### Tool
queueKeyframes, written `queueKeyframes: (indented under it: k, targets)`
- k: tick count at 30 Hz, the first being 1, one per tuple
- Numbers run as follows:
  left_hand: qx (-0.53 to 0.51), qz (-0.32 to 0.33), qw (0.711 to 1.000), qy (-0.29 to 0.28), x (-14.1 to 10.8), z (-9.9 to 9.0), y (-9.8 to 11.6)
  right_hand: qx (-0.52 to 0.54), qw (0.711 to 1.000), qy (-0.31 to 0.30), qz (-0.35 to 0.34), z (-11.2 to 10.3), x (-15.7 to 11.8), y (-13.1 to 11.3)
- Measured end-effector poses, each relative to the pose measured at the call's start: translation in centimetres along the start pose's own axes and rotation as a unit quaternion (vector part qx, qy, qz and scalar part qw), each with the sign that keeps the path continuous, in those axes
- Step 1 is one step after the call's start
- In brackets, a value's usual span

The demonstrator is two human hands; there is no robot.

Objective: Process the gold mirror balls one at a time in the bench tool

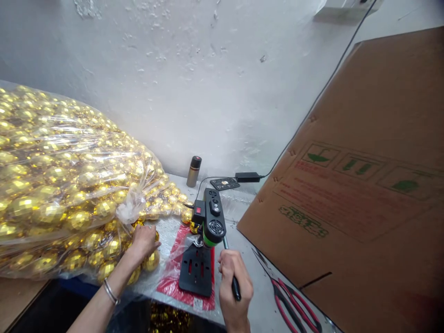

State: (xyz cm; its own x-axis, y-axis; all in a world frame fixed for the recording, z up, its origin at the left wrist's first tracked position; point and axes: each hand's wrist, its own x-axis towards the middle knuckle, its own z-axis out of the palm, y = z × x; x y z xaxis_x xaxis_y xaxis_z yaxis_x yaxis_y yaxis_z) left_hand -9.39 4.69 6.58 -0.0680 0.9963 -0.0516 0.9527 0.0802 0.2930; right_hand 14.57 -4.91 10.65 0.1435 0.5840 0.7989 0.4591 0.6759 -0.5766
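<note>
A clear plastic bag (pixel 130 203) full of shiny gold faceted balls (pixel 104 208) fills the left side. At the bag's gathered mouth, my left hand (pixel 144 241) is closed among the balls, its fingers curled over a gold ball (pixel 157 236) that is mostly hidden. My right hand (pixel 236 277) is wrapped round the black-tipped lever handle (pixel 236 289) of a small black bench machine (pixel 215 217). This machine has round fan grilles, a red switch, a green ring and a slotted black base plate (pixel 196 273). Under the base lies a red plastic sheet (pixel 169 282).
Red-handled scissors (pixel 294 300) lie to the right, beside a large cardboard box (pixel 347 185). Behind the machine are a dark bottle (pixel 194 171), a phone-like black item (pixel 225 184) and a power adapter (pixel 248 177) with a cable. More gold pieces (pixel 169 319) show below the table edge.
</note>
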Motion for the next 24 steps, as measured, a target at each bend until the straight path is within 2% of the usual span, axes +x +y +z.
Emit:
queueKeyframes:
  k: [5,7,8,9,11,12,13,14,15,16,18,21,24]
  targets:
    - [-0.126,0.012,0.992,-0.002,0.5,-0.1,0.3,-0.003,1.000,-0.005,-0.008,-0.2,0.7,-0.5]
    - [-0.240,0.015,0.971,0.008,-0.1,0.2,1.2,-0.011,1.000,-0.004,0.000,-0.3,1.5,-0.9]
    - [-0.329,0.005,0.944,0.007,-0.5,0.7,1.7,-0.017,1.000,-0.002,0.006,-0.3,2.0,-1.2]
    - [-0.430,-0.013,0.903,0.000,-1.1,1.3,2.3,-0.024,1.000,-0.001,0.010,-0.4,2.4,-1.4]
    - [-0.624,-0.064,0.778,-0.023,-2.3,3.3,3.5,-0.038,0.999,0.001,0.009,-0.4,3.2,-1.9]
    - [-0.683,-0.087,0.724,-0.034,-2.9,4.4,4.0,-0.043,0.999,0.001,0.006,-0.4,3.6,-2.1]
    - [-0.711,-0.103,0.695,-0.042,-3.5,5.7,4.4,-0.047,0.999,0.001,0.002,-0.5,3.8,-2.2]
    - [-0.718,-0.107,0.686,-0.045,-3.9,6.8,4.8,-0.048,0.999,0.001,-0.002,-0.5,3.9,-2.3]
    - [-0.710,-0.103,0.696,-0.041,-4.3,7.9,5.1,-0.048,0.999,0.000,-0.004,-0.6,4.0,-2.4]
    - [-0.689,-0.088,0.719,-0.031,-4.7,8.9,5.3,-0.048,0.999,-0.001,-0.005,-0.6,4.0,-2.4]
    - [-0.626,-0.045,0.779,-0.006,-5.1,10.3,5.6,-0.048,0.999,-0.003,-0.001,-0.6,3.8,-2.4]
    - [-0.525,0.028,0.850,0.016,-5.5,11.0,5.8,-0.048,0.999,-0.007,0.004,-0.6,3.4,-2.2]
    - [-0.450,0.107,0.885,0.042,-5.7,10.9,6.0,-0.046,0.999,-0.013,0.000,-0.6,3.1,-2.0]
